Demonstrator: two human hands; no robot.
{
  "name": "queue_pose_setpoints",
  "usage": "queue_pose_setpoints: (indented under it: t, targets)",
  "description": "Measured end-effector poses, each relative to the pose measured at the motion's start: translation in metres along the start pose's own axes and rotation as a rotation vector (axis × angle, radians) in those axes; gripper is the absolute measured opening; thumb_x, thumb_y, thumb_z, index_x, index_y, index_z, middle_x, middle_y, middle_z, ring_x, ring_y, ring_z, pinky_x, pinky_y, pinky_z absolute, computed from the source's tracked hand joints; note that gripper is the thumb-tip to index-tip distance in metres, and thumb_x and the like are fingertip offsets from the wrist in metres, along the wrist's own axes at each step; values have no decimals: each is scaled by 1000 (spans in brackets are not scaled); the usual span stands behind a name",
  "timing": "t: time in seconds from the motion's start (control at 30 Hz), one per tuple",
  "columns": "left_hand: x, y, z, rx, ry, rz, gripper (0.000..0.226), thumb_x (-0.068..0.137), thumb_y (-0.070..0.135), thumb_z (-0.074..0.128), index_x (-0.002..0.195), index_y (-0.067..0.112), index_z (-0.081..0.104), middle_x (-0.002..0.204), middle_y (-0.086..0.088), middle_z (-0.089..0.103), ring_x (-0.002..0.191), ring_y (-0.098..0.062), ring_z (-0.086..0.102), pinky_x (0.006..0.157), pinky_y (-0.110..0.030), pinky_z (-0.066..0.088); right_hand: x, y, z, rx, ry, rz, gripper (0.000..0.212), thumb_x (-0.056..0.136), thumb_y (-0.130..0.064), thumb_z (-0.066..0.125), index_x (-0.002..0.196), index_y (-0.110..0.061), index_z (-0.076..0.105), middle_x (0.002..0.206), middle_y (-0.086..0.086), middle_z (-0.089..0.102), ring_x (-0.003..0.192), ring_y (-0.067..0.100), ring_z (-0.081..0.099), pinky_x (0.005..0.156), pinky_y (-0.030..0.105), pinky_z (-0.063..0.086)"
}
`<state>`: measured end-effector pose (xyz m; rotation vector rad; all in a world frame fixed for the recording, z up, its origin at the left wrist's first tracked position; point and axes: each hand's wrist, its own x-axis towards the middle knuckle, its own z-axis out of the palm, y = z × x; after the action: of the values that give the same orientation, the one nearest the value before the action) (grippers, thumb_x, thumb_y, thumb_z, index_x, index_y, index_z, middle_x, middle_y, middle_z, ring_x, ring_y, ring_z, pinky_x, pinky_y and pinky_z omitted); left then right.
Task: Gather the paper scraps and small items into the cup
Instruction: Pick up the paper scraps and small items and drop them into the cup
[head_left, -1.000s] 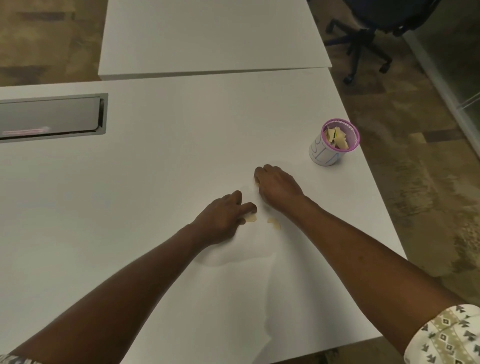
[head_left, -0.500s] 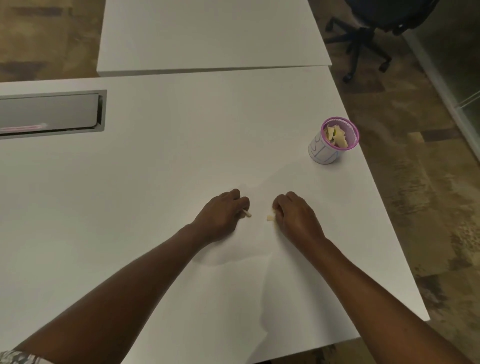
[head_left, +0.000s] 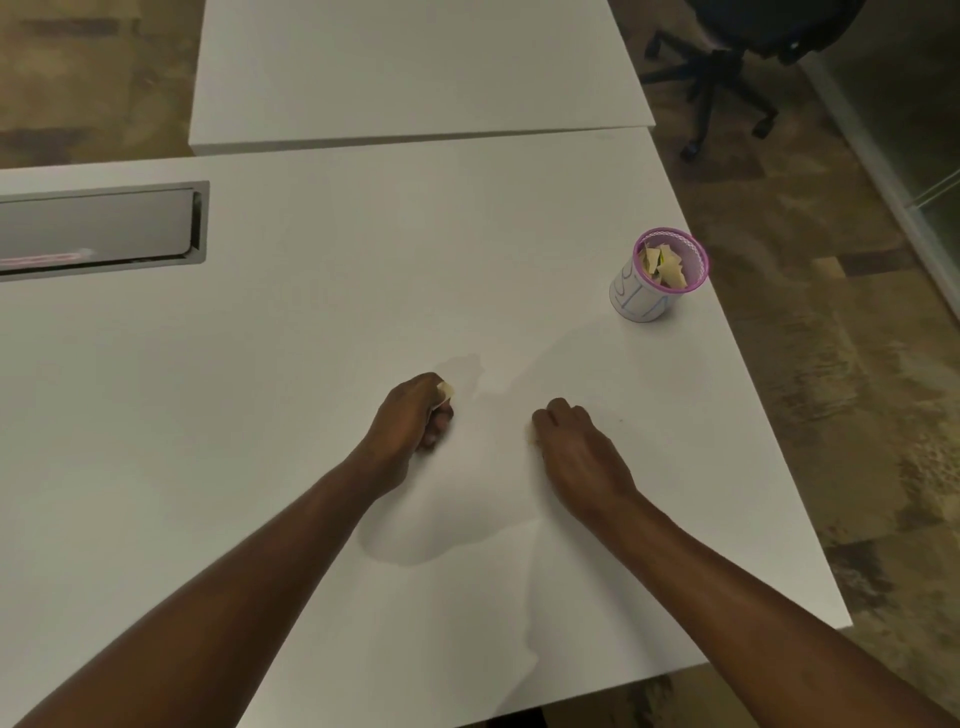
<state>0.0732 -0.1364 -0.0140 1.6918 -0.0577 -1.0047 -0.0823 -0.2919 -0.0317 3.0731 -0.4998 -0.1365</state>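
Observation:
A pink mesh cup (head_left: 658, 283) stands upright near the right edge of the white table (head_left: 311, 338) with several yellow paper scraps (head_left: 662, 266) inside. My left hand (head_left: 415, 415) is curled at the table's middle, pinching a small yellow scrap (head_left: 447, 389) at its fingertips. To its right, my right hand (head_left: 576, 447) rests knuckles up on the table, fingers closed over another pale scrap (head_left: 531, 438) that shows only at its left edge. Both hands are well short of the cup.
A grey recessed cable hatch (head_left: 98, 228) sits in the table at far left. A second white table (head_left: 415, 67) abuts the far edge. A black office chair (head_left: 737, 57) stands on the carpet at upper right. The table's right edge runs close past the cup.
My left hand has lifted its scrap off the table and curled up. My right hand has slid back from near the cup side and closed over the other scrap.

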Motion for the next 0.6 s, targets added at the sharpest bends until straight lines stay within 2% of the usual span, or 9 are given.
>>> queue_pose_setpoints:
  t: [0.1, 0.3, 0.37, 0.4, 0.43, 0.5, 0.53, 0.6]
  targets:
    - [-4, -1, 0, -33, 11, -33, 20, 90, 19, 49, 71, 11, 52, 63, -6, 51, 49, -17, 38, 48, -25, 30, 4, -2, -4, -60, 34, -34, 38, 45, 11, 66, 70, -16, 54, 69, 3, 50, 54, 18, 50, 38, 24, 27]
    - [-10, -1, 2, -105, 25, -75, 20, 89, 19, 49, 71, 10, 54, 61, -5, 49, 49, -18, 36, 46, -26, 29, 14, 1, 0, -47, 11, -52, 34, 48, 6, 69, 68, -16, 53, 66, 3, 50, 51, 19, 50, 42, 23, 23]
    - [-10, -2, 3, -130, 24, -83, 20, 90, 18, 49, 74, 9, 57, 61, -5, 49, 49, -18, 35, 46, -26, 28, 18, 8, 5, 138, 8, -22, 27, 59, 5, 70, 70, -12, 54, 68, 5, 52, 55, 23, 53, 47, 24, 26]
    - [-10, -2, 3, -142, 16, -85, 20, 91, 17, 49, 75, 9, 59, 62, -5, 49, 49, -18, 35, 46, -26, 27, 20, 13, 7, 284, 31, 55, 18, 69, 3, 68, 73, -11, 56, 71, 4, 53, 60, 23, 55, 51, 24, 30]
    - [-9, -3, 4, -152, 5, -86, 21, 92, 16, 49, 77, 8, 62, 63, -6, 49, 49, -18, 35, 47, -26, 27, 21, 18, 5, 448, 17, 166, 10, 78, -2, 64, 76, -11, 60, 73, 0, 56, 64, 19, 55, 55, 26, 33]
    - [-6, -2, 6, -152, -23, -84, 23, 94, 14, 50, 85, 7, 71, 63, -4, 49, 49, -16, 36, 49, -26, 25, 20, 26, -4, 765, -27, 405, 7, 86, -12, 64, 80, -15, 67, 72, -9, 63, 67, 10, 60, 60, 20, 42]
    - [-4, -1, 8, -144, -38, -79, 24, 94, 13, 50, 92, 7, 73, 62, -3, 49, 49, -15, 36, 50, -27, 24, 19, 29, -9, 894, -36, 507, 8, 87, -16, 65, 81, -17, 69, 70, -8, 68, 67, 8, 65, 63, 17, 46]
    - [0, 5, 15, -134, -69, -60, 26, 95, 11, 50, 102, 10, 75, 63, -2, 48, 49, -15, 35, 50, -27, 22, 18, 38, -17, 1113, -22, 653, 7, 88, -19, 69, 82, -17, 71, 70, -3, 73, 66, 10, 71, 70, 23, 52]
